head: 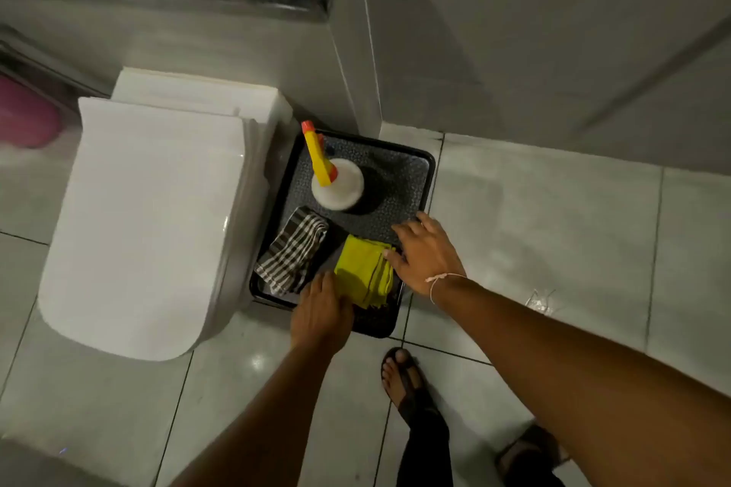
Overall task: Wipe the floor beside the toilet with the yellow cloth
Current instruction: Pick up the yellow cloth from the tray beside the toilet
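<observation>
The folded yellow cloth [364,271] lies in the near right part of a black tray [411,166] that stands on the floor against the right side of the white toilet [150,217], whose lid is down. My left hand [320,312] lies palm down over the tray's near rim, its fingertips at the cloth's left edge. My right hand [423,253] is spread over the tray's right rim, fingers touching the cloth's right edge. Neither hand has closed on the cloth.
In the tray also stand a white spray bottle [338,186] with a yellow and orange trigger and a brown checked cloth [292,249]. Glossy grey floor tiles [534,217] stretch to the right. My sandalled foot [407,380] stands just before the tray. A pink bin [27,119] sits far left.
</observation>
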### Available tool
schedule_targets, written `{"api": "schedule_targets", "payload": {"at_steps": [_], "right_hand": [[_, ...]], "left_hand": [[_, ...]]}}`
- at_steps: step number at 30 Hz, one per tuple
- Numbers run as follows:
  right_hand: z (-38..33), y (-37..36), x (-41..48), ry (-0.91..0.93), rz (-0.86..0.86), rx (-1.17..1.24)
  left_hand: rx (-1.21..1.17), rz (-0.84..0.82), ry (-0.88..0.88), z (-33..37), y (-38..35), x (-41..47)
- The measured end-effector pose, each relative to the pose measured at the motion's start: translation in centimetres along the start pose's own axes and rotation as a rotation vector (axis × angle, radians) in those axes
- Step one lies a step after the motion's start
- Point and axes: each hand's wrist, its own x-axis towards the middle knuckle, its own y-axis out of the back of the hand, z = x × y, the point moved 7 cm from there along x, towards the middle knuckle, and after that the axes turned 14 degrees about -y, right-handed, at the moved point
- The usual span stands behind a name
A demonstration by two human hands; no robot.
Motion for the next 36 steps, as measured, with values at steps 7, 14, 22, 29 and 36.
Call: {"api": "schedule_targets", "payload": {"at_steps": [7, 14, 22, 29, 36], "right_hand": [[-1.0, -2.5, 2.4, 0.028, 0.091, -0.114], [-2.6, -3.8, 1.7, 0.130, 0.114, -0.223], [-2.9, -3.7, 1.5, 0.085, 0.126, -0.016], [-0.2, -1.3, 0.5, -0.110, 0.064, 0.398], [4.2, 4.1, -1.1, -0.300, -0.071, 0.857]], "left_hand": [[0.003, 0.114, 0.079, -1.2, -1.3, 2.8], [-0.113, 0.219, 0.131, -1.8, -2.1, 3.1], [-0.234, 0.249, 0.169, -2.2, -1.5, 2.9], [-0.374, 0.342, 0.181, 0.2, -0.2, 1.2], [-0.460, 0.410, 0.082, 6.5, 1.7, 1.2]]}}
